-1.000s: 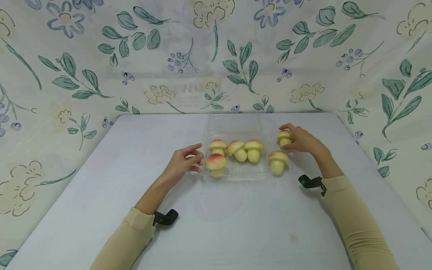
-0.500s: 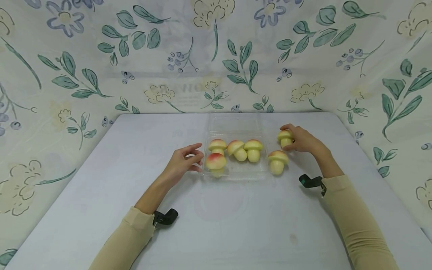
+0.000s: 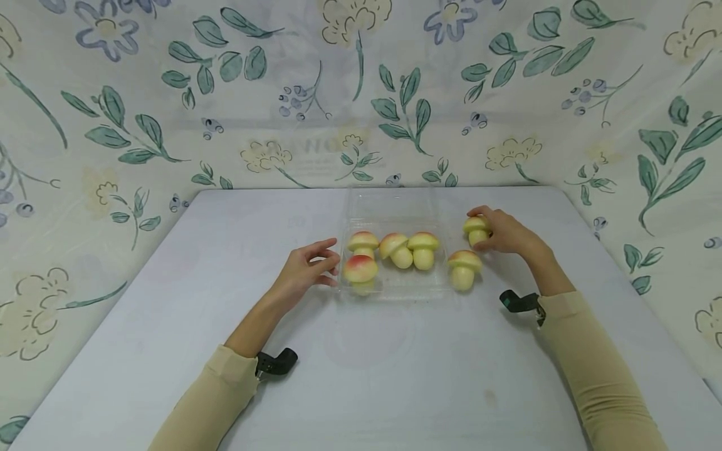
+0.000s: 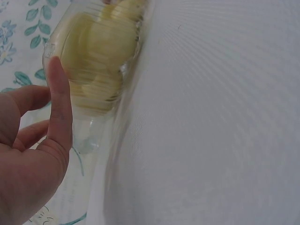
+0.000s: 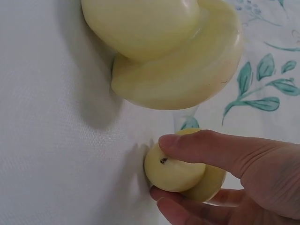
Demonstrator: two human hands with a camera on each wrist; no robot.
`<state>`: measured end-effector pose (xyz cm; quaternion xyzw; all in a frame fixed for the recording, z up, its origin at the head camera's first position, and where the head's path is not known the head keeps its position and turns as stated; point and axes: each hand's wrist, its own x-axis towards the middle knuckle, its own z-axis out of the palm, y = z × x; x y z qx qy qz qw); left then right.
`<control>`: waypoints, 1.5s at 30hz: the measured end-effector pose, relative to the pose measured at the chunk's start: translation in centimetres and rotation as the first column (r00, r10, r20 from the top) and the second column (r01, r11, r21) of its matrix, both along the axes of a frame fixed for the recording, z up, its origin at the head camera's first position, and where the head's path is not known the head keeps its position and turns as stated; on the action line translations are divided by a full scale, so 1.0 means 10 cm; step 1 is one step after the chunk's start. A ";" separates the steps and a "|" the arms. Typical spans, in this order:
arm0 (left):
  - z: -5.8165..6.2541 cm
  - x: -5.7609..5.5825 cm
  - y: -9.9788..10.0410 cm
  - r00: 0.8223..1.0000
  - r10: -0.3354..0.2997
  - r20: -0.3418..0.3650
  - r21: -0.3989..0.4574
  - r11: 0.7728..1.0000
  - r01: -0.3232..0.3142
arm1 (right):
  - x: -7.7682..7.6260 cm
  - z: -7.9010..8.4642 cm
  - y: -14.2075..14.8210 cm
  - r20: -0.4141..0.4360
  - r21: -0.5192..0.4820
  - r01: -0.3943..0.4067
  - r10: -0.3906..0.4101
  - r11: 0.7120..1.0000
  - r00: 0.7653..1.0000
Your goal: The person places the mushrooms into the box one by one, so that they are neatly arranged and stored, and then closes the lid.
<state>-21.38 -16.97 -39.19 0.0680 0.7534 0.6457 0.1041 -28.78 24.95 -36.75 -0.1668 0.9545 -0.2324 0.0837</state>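
Where the white tabletop [image 3: 361, 382] meets the white cloth printed with flowers and leaves [image 3: 361, 81], the far edge lines up with the top of the thin transparent lid [image 3: 393, 203] behind the clear plastic container [image 3: 414, 287], so room looks tightest there. A broad stretch of table runs from the container's near wall toward the person, and wide strips reach the slanting left and right edges. The bare right hand [image 3: 504, 234] is right of the container, thumb and fingers pinching a yellow-green mushroom-shaped piece [image 3: 476, 230]; whether that piece touches the table, I cannot tell. A yellow-green mushroom-shaped piece with a reddish-topped cap [image 3: 464, 270] sits nearer the person, just beside the container's right wall, standing in the way to its near right corner. Inside are four yellow mushroom-shaped pieces with red-blushed caps [image 3: 361, 269]: two along the left side, one in front of the other, and two touching farther right, with container floor showing in front of them. The bare left hand [image 3: 304, 272] is at the left wall, fingers spread apart, one straight across the container's edge in the left wrist view; firm contact cannot be told. Small black wrist cameras [image 3: 277, 362] jut inward at the cuffs of the beige sleeves [image 3: 592, 363].
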 end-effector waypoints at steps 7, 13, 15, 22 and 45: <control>0.00 0.00 0.01 1.000 -0.003 -0.001 0.017 1.000 0.003 | 0.01 0.03 0.02 -0.002 -0.014 -0.002 0.002 1.000 1.000; -0.01 0.00 0.00 1.000 -0.006 -0.003 0.020 1.000 0.006 | 0.02 0.07 0.03 0.009 -0.015 0.000 0.000 1.000 1.000; -0.01 -0.01 0.00 1.000 -0.007 -0.003 0.025 1.000 0.007 | 0.03 0.09 0.03 0.012 -0.022 0.001 -0.001 1.000 1.000; -0.01 0.01 -0.01 1.000 -0.008 -0.002 0.028 1.000 0.008 | 0.02 0.12 -0.01 0.006 -0.059 -0.007 0.007 0.998 1.000; -0.01 0.00 -0.01 1.000 -0.004 0.001 0.020 1.000 0.003 | 0.25 0.38 -0.16 -0.052 -0.163 -0.059 0.051 0.985 0.997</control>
